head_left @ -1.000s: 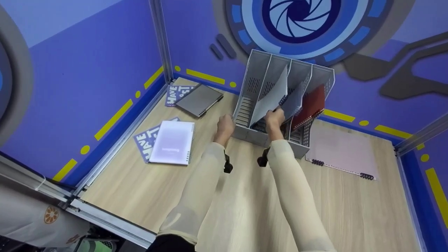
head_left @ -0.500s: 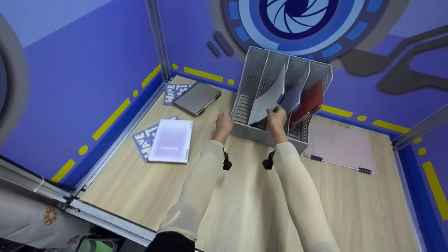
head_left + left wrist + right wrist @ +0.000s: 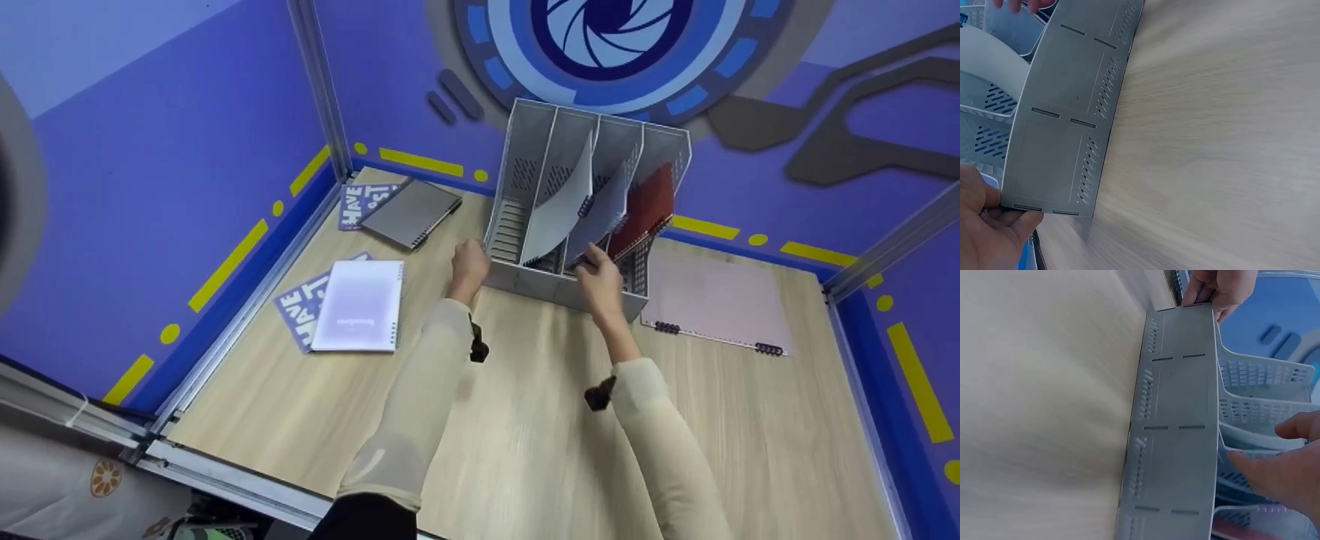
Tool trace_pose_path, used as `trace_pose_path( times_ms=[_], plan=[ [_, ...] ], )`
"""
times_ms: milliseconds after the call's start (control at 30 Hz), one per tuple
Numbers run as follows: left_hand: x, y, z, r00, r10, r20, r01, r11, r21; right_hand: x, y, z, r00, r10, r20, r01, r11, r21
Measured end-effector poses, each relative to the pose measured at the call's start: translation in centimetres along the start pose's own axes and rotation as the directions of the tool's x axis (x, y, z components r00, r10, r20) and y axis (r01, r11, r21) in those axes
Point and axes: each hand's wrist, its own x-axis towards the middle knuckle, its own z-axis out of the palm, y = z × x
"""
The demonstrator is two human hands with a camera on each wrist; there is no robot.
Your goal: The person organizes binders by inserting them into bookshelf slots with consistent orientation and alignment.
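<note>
A grey magazine file organizer (image 3: 517, 281) with several upright compartments stands at the back of the table. My left hand (image 3: 470, 268) grips its front left corner; the left wrist view shows the thumb and curled fingers (image 3: 1026, 224) pinching the edge. My right hand (image 3: 604, 291) is at the organizer's front, thumb and fingers apart with nothing between them in the right wrist view. A white spiral notebook (image 3: 556, 210) leans in the second compartment from the left. To its right are a blue-grey spiral notebook (image 3: 600, 214) and a red spiral notebook (image 3: 646, 206).
A large pale pink spiral notebook (image 3: 716, 300) lies right of the organizer. On the left, a grey notebook (image 3: 411, 214) and a pale lilac notebook (image 3: 360, 304) each overlap a purple printed sheet (image 3: 298, 311). Blue panels (image 3: 187, 172) wall the table's back and sides.
My right hand has let go of the white notebook and drawn back toward the organizer's front edge. The left hand keeps its grip on the corner. The head view has shifted slightly.
</note>
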Motion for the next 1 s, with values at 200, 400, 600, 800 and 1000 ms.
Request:
trace_pose_path(
  times_ms=[200, 400, 600, 800, 1000],
  plan=[
    [0.3, 0.3, -0.5, 1.0, 0.002, 0.022, -0.002, 1.0, 0.014, -3.4, 1.6, -3.9, 0.997, -0.008, -0.083, 0.017, 0.994, 0.105],
    [-1.0, 1.3, -0.7, 0.997, 0.024, 0.072, -0.031, 0.994, 0.102, -6.8, 3.6, -7.6, 0.992, 0.075, -0.099, -0.059, 0.985, 0.164],
    [-4.8, 4.5, 0.9, 0.978, 0.201, 0.058, -0.209, 0.92, 0.332, -10.3, 6.3, -10.8, 0.975, 0.197, -0.098, -0.173, 0.961, 0.214],
    [-9.4, 7.6, 3.5, 0.939, 0.314, 0.138, -0.343, 0.851, 0.397, -13.1, 8.4, -13.1, 0.941, 0.316, -0.125, -0.28, 0.929, 0.241],
    [-13.9, 8.8, 7.6, 0.793, 0.52, 0.318, -0.608, 0.7, 0.374, -15.2, 9.7, -14.7, 0.916, 0.368, -0.162, -0.32, 0.911, 0.26]
  ],
)
